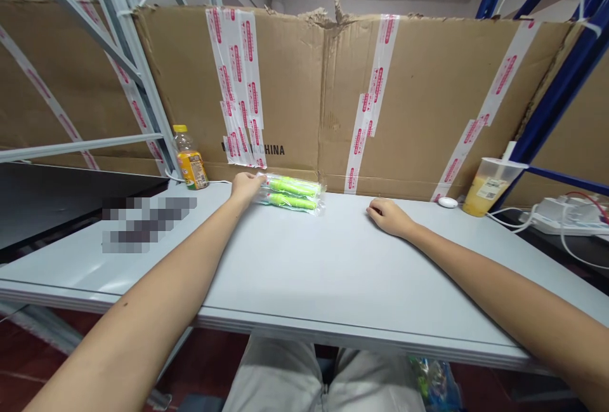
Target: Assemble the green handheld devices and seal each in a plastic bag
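Near the back of the white table (304,272), my left hand (245,187) pinches the left end of clear plastic packs (291,193) of long, bright green items. Two green pieces lie side by side, one behind the other, flat on the tabletop. What kind of item is inside cannot be made out through the shiny wrap. To the right, apart from the packs, my right hand (389,216) rests on the table with its fingers curled in and nothing visible in them.
A yellow-capped juice bottle (193,161) stands at the back left. At the back right are a drink cup (492,186), a small white oval object (448,202) and a power strip (571,218) with cables. Taped cardboard (295,82) walls the back edge.
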